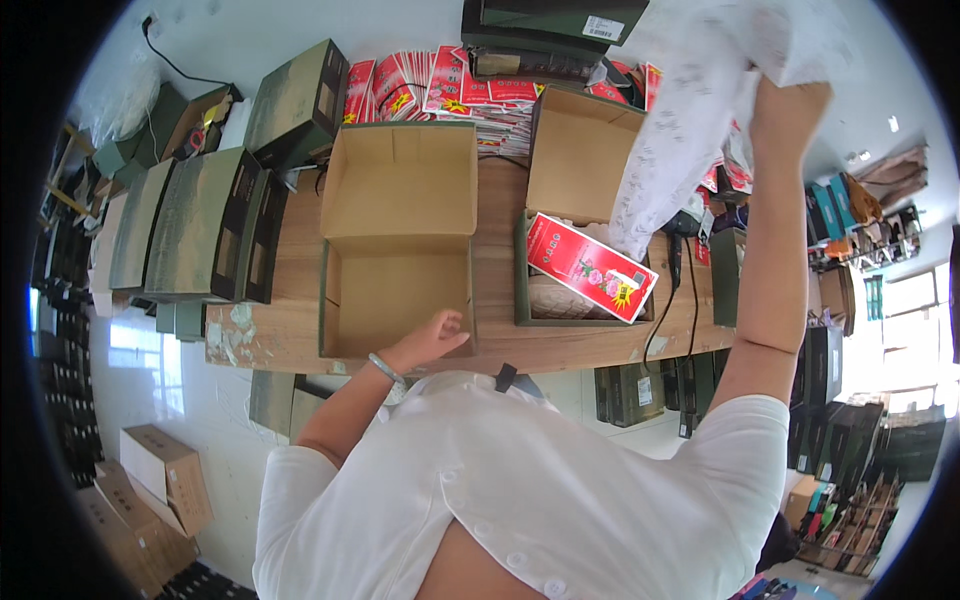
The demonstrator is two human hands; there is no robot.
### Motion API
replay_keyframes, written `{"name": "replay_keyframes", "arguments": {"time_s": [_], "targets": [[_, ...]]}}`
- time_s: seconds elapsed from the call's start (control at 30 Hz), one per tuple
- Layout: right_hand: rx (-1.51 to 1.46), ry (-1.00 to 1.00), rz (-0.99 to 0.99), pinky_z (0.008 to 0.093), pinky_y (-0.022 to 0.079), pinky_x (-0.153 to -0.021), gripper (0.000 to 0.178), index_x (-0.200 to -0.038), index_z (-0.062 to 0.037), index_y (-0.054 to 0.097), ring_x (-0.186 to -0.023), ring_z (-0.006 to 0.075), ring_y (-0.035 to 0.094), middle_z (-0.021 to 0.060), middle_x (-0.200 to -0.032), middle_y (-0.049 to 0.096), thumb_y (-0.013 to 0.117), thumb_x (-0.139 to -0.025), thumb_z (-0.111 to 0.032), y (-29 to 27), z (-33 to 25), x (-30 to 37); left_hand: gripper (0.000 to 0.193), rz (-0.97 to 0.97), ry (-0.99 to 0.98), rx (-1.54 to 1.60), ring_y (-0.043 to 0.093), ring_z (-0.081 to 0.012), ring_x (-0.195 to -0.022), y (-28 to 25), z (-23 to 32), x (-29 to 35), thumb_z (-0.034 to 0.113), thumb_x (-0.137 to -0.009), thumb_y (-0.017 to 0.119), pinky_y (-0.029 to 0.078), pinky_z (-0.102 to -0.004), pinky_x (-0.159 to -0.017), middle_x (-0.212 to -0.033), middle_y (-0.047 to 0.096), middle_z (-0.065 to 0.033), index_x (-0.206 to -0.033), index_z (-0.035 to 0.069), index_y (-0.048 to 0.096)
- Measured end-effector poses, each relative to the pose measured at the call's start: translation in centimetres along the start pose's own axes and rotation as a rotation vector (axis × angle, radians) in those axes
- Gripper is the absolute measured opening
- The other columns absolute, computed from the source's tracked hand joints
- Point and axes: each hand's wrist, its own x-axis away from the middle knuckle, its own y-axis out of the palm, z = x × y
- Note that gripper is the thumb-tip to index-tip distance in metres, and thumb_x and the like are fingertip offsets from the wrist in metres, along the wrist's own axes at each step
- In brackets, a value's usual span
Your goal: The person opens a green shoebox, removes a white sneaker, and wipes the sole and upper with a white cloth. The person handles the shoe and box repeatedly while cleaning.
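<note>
My right hand [792, 105] is raised at the upper right, closed on a sheet of white printed tissue paper [668, 150]. The sheet hangs down to the left, its lower end by an open shoebox [521, 285] with its lid up. A red flower-printed packet [590, 266] lies slanted across that box, over crumpled beige wrapping. My left hand [432, 340], a bracelet on its wrist, is over the front right corner of a second open shoebox [400, 285]. Its fingers are loosely bent and apart, with nothing visible in them. Bare brown cardboard shows inside this box.
Closed shoeboxes [195, 225] are stacked at the table's left end. Piles of red packets [440, 85] line the back, beside a dark box [555, 25]. A black-handled tool with a cord [676, 250] lies right of the packed box. Cartons [165, 475] stand on the floor.
</note>
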Motion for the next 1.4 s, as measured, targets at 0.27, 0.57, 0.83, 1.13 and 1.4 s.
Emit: {"name": "replay_keyframes", "arguments": {"time_s": [0.27, 0.57, 0.83, 1.13, 1.4], "targets": [[-0.131, -0.028, -0.385, 0.0376, 0.049, -0.078, 0.021, -0.1, -0.0013, 0.066, -0.085, 0.0284, 0.065, 0.017, -0.092, 0.069, 0.065, -0.082, -0.013, 12.0, -23.1, 7.4, 0.1, 0.095, 0.635, 0.162, 0.036, -0.035, -0.137, -5.0, 13.7, 0.7, 0.033, -0.08, 0.08, 0.033, -0.0479, -0.111, -0.145, 0.035, -0.0243, -0.148, 0.003, 0.012], [0.089, 0.006, -0.317, 0.0406, 0.049, -0.074, 0.035, -0.093, 0.0004, 0.068, -0.085, 0.0318, 0.066, 0.0231, -0.088, 0.067, 0.073, -0.079, -0.032, 22.1, -21.7, 8.8, 0.083, -0.15, 0.44, 0.513, 0.046, -0.0184, -0.12, -9.7, 8.3, 0.5, 0.032, -0.086, 0.074, 0.036, -0.038, -0.106, -0.126, 0.05, -0.0126, -0.143, 0.002, 0.022], [0.11, 0.183, -0.282, 0.0327, 0.05, -0.071, 0.045, -0.099, 0.0016, 0.068, -0.074, 0.0244, 0.067, 0.0127, -0.081, 0.069, 0.074, -0.08, -0.039, 30.1, -13.6, 11.1, 0.026, -0.026, 0.443, 0.888, 0.054, -0.0133, -0.11, -10.5, 9.6, 5.1, 0.023, -0.096, 0.062, 0.04, -0.0329, -0.101, -0.113, 0.06, -0.0032, -0.114, 0.004, 0.061], [0.407, -0.059, -0.229, 0.0464, 0.036, -0.099, 0.054, -0.125, -0.0015, 0.055, -0.117, 0.0353, 0.049, 0.0143, -0.125, 0.058, 0.071, -0.082, -0.03, 41.8, -4.2, 15.3, 0.019, 0.528, -0.05, 0.971, 0.059, -0.0104, -0.091, -14.9, -0.4, 2.8, 0.026, -0.099, 0.057, 0.049, -0.028, -0.083, -0.097, 0.063, 0.0029, -0.106, 0.009, 0.06], [0.607, -0.053, -0.663, 0.0511, 0.019, -0.111, 0.084, -0.15, 0.0012, 0.023, -0.14, 0.0318, 0.025, 0.0136, -0.154, 0.025, 0.061, -0.089, -0.042, 50.8, 4.9, 31.3, 0.024, 1.01, -0.297, -0.021, 0.063, -0.0211, -0.068, -18.4, -5.5, 2.3, 0.027, -0.099, 0.055, 0.049, -0.0343, -0.061, -0.078, 0.065, -0.0061, -0.104, 0.004, 0.061]]}}
